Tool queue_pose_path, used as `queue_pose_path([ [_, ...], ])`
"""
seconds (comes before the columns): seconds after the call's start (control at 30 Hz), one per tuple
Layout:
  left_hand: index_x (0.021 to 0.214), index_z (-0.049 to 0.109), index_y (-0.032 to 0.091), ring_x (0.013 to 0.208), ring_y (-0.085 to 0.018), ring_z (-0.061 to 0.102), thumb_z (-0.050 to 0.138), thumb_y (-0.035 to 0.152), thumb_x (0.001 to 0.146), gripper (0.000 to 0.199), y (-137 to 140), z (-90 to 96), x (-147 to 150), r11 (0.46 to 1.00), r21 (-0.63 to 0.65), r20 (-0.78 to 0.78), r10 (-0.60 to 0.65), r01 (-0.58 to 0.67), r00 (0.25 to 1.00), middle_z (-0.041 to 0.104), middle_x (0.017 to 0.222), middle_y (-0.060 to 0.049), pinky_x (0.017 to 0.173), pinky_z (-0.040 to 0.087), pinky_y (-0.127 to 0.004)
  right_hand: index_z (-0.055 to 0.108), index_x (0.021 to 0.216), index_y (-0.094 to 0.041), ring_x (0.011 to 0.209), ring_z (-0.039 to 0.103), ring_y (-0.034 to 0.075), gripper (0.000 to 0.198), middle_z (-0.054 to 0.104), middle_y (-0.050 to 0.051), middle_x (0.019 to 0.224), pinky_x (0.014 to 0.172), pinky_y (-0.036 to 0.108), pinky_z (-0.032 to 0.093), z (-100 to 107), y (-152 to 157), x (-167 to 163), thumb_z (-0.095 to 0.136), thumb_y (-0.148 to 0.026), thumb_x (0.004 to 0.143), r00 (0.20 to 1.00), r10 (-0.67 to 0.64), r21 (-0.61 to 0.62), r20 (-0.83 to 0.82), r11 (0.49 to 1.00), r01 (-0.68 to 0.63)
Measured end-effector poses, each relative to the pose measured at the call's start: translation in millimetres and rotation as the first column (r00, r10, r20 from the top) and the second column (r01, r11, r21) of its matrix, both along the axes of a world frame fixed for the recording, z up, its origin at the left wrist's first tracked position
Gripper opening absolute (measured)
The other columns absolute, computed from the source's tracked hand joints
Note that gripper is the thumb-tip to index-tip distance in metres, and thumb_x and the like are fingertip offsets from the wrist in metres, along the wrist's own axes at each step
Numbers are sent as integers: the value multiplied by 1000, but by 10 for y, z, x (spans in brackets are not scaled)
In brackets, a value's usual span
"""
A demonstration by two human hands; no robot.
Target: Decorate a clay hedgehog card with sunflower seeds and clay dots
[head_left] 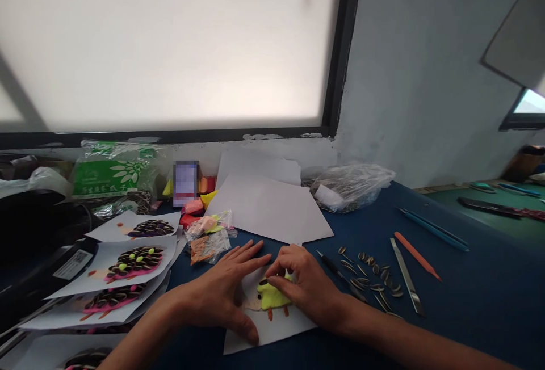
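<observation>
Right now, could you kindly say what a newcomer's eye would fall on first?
Probably the bright yellow-green shape on the white sheet at lower middle, between the left hand and right hand. The large, pale window across the upper left also stands out, as do the pink shapes set with dark seeds on sheets at the left.

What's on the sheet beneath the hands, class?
The sheet bears a yellow shape, a pale patch and two brown pieces. The right hand hides part of the yellow; whatever the left hand covers is unseen.
</observation>
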State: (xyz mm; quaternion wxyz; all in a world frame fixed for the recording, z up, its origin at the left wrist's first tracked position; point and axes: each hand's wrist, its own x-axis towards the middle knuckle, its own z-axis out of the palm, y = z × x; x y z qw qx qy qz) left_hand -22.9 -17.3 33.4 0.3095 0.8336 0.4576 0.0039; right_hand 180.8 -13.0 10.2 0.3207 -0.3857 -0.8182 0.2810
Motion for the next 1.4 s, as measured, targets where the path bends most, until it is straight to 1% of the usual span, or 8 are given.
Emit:
queue_pose_path([
  [0.13, 147, 29, 33, 144, -35, -2, 78, 63, 56, 107, 2, -27, -13, 1000, 9, 31, -4, 4, 1000, 5, 159, -5, 115, 7, -58, 70, 69, -17, 76, 58, 16, 13, 62, 0, 71, 75, 29, 41, -28, -1, -13, 70, -5, 74, 1000, -4, -4, 19, 1000, 4],
  [0.27, 147, 25, 37, 144, -34, -5, 78, 61, 58, 107, 12, -29, -19, 1000, -18, 24, -19, 20, 1000, 4, 159, -3, 114, 5, -59, 70, 69, -17, 80, 58, 17, 13, 63, 0, 73, 79, 31, 40, -57, -16, -35, 70, -5, 74, 999, -4, 16, 38, 1000, 3],
  [0.53, 148, 21, 35, 144, -36, -7, 76, 63, 60, 108, -5, 14, -15, 999, -36, 18, -26, 27, 1000, 0, 159, -3, 114, 4, -59, 70, 72, -18, 83, 58, 18, 13, 64, 1, 77, 83, 33, 38, -89, -23, -39, 69, -6, 76, 997, -2, 46, 71, 999, -1],
  [0.67, 148, 23, 36, 145, -31, -4, 64, 64, 75, 88, 24, -27, -114, 997, -77, 81, 5, 1, 997, 4, 159, 1, 116, 5, -54, 69, 72, -19, 80, 57, 17, 12, 62, 0, 75, 80, 32, 38, -117, -15, -31, 68, -9, 78, 998, -2, 85, 68, 996, -3],
  [0.8, 147, 29, 34, 146, -23, 8, 44, 62, 90, 65, 88, -111, -198, 987, -128, 215, 120, -93, 969, 14, 159, 5, 118, 15, -41, 68, 72, -18, 79, 56, 17, 11, 61, 1, 76, 78, 32, 37, -135, -18, -31, 67, -10, 79, 997, -23, 95, 73, 995, 16],
  [0.87, 145, 34, 32, 146, -21, 13, 38, 62, 92, 61, 107, -151, -198, 981, -140, 255, 166, -133, 953, 17, 159, 5, 118, 17, -37, 68, 73, -17, 79, 56, 17, 10, 61, 1, 76, 78, 32, 37, -144, -25, -31, 67, -10, 80, 996, -21, 97, 81, 995, 13],
  [1.07, 148, 29, 29, 146, -23, 3, 35, 63, 92, 67, 84, -198, -117, 980, -125, 180, 174, -153, 968, 9, 160, 3, 119, 7, -42, 68, 74, -17, 79, 55, 18, 9, 62, 2, 77, 79, 33, 36, -164, -46, -22, 66, -11, 81, 994, -15, 145, 104, 989, 0],
  [1.4, 150, 24, 27, 146, -24, -3, 32, 60, 93, 66, 53, -161, -60, 985, -107, 114, 148, -136, 982, 4, 160, 3, 118, 5, -45, 69, 76, -18, 79, 54, 17, 9, 63, 2, 78, 78, 32, 35, -222, -28, -19, 65, -12, 82, 994, 3, 209, 113, 978, -26],
])
